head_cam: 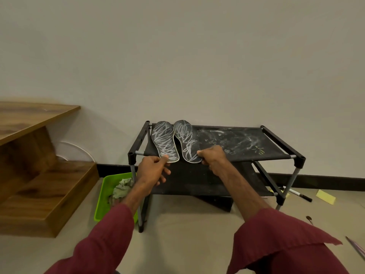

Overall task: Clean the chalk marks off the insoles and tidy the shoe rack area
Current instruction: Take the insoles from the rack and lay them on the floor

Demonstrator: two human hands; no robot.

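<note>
Fingers (162,172) of the left hand (153,171) are curled, thumb on top, pinching the heel of the left insole (165,142). The right hand (213,158) curls its fingers (201,154) round the heel of the right insole (186,140). Both insoles lie side by side at the left end of the shoe rack (300,161) top shelf, toes toward 12 o'clock, covered in white chalk scribble. Chalk smears spread toward 3 o'clock. At the rack's 7 o'clock a green tray (103,196) holds a crumpled cloth (122,187); at 4 o'clock lie a marker (297,194) and a yellow note (325,197).
</note>
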